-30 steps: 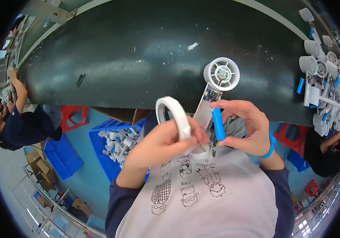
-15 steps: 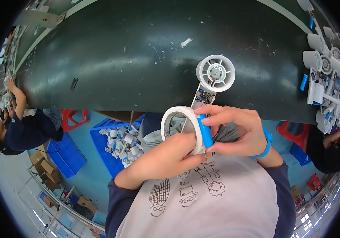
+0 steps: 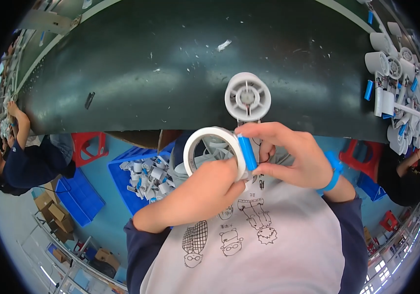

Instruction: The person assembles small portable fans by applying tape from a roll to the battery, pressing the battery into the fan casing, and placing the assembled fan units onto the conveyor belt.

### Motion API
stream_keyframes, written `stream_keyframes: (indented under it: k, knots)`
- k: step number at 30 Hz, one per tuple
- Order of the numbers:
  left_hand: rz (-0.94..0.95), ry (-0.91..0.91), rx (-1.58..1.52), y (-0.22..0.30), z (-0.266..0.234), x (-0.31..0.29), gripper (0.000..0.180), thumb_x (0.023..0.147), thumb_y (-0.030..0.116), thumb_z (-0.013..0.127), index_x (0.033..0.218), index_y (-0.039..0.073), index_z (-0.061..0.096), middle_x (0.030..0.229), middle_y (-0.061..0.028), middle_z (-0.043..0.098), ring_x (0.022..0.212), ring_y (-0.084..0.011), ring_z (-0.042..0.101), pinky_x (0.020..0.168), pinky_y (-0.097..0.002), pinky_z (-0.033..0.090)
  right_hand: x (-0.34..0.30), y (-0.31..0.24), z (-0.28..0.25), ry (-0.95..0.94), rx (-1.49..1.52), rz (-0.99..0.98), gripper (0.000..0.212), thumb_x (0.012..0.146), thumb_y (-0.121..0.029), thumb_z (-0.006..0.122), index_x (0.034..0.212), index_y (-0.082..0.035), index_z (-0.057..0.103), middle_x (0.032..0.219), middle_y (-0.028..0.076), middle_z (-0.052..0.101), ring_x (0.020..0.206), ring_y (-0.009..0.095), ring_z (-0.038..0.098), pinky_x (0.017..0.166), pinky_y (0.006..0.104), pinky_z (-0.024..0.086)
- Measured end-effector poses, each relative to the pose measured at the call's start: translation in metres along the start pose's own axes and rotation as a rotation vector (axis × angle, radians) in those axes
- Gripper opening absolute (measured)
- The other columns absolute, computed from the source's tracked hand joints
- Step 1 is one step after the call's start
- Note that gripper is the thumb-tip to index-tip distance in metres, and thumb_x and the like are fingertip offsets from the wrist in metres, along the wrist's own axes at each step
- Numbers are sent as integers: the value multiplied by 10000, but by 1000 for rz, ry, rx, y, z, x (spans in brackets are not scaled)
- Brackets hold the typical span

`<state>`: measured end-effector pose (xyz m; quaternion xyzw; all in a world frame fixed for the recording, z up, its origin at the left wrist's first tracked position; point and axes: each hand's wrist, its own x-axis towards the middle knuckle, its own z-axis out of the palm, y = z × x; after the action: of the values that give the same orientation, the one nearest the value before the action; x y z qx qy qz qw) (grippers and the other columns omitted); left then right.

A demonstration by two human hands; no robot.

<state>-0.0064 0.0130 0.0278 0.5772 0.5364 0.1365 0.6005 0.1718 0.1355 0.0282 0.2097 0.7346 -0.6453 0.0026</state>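
My left hand (image 3: 216, 177) is closed on a roll of white tape (image 3: 190, 153), its fingers reaching into the ring. Against the roll's right side lies a blue cylindrical battery (image 3: 247, 153), pinched between the thumb and forefinger of my right hand (image 3: 288, 149). The other right fingers curl underneath, around what looks like the handle of a small white fan (image 3: 247, 97). The fan's round head points up over the table's near edge. Most of the handle is hidden by my hands, and a thin dark wire shows beside the curled fingers.
The dark green table (image 3: 171, 88) bears scraps and a small black piece (image 3: 90, 100). White fan parts with blue batteries are piled at right (image 3: 391, 103). A blue crate (image 3: 122, 181) of parts stands below the table at left. People sit at both sides, near red stools (image 3: 90, 147).
The fan has moved left and turned, so its circuit board with the small display no longer shows. Both hands, the tape roll and the battery have shifted slightly left.
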Motion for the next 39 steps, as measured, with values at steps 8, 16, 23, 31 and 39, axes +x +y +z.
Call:
stream_keyframes:
  k: [8, 16, 23, 31, 39]
  knots:
    - [-162, 18, -709, 14, 7, -3, 140, 869, 34, 435, 988, 3, 501, 738, -37, 561, 665, -125, 593, 543, -274, 486, -2, 43, 64, 732, -33, -456, 537, 748, 75, 702, 1222, 14, 457, 1287, 259, 512, 751, 132, 583, 717, 271, 490]
    - [130, 184, -992, -4, 24, 3, 386, 861, -28, 457, 1239, 0, 527, 1447, -206, 312, 1301, -225, 387, 1036, -360, 380, -6, 28, 50, 767, 597, -306, 501, 844, -46, 583, 1290, 35, 372, 1395, 288, 386, 985, 137, 564, 876, 281, 458]
    - [185, 217, -1052, -28, 36, 13, 330, 872, -41, 423, 1178, -59, 546, 1401, -195, 379, 1254, -218, 446, 1069, -364, 355, -31, 12, 9, 430, -437, -213, 493, 650, -2, 732, 1118, -45, 585, 1284, 86, 582, 811, 181, 570, 697, 279, 382]
    - [165, 201, -1027, -21, 35, 13, 312, 865, -51, 409, 1141, -72, 553, 1381, -190, 392, 1238, -210, 456, 1056, -342, 371, -20, 16, 11, 438, -791, -252, 493, 660, -93, 736, 1127, -42, 587, 1269, 78, 587, 858, 183, 563, 681, 294, 382]
    - [105, 244, -1076, -20, 31, 17, 345, 839, -65, 383, 1131, -109, 562, 1378, -201, 404, 1245, -250, 465, 1078, -372, 362, -15, 13, 7, 448, -887, -303, 558, 684, -93, 735, 1208, -37, 554, 1239, 113, 597, 986, 209, 551, 763, 299, 414]
